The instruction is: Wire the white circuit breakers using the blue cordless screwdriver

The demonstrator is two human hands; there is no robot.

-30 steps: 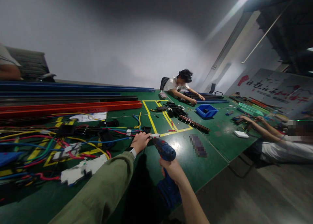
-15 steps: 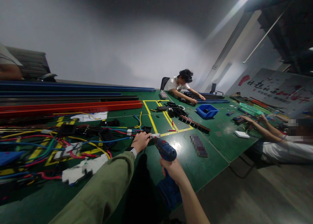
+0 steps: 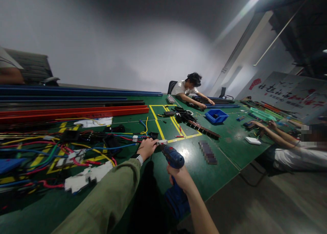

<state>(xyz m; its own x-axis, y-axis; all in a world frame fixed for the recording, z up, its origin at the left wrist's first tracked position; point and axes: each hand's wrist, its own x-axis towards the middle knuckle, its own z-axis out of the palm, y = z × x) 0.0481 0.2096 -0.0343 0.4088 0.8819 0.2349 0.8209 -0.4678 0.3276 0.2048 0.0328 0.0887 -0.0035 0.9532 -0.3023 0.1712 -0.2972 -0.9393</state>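
My right hand [image 3: 181, 176] is wrapped round the grip of a blue cordless drill [image 3: 173, 157]. The drill points away and to the left, its tip at a small white part [image 3: 164, 142] on the green table. My left hand [image 3: 146, 148], with a watch [image 3: 139, 157] on its wrist, presses down beside that tip. Its fingers are closed at the near end of the white part, though the exact grip is partly hidden. A black plastic piece [image 3: 153, 135] lies just behind these fingers. Blue, red and yellow wires [image 3: 122, 146] run in from the left.
Orange [image 3: 122, 110] and blue rails [image 3: 102, 91] lie along the left. White plastic pieces [image 3: 88, 176] sit among wires. Beyond are black parts [image 3: 182, 114], a blue bin [image 3: 216, 116] and a blurred-out flat object [image 3: 208, 153]. One person [image 3: 187, 89] works opposite, another [image 3: 293, 152] at right.
Both hands and the drill hold nearly the same place throughout. The view has shifted very slightly; nothing is taken up or let go.
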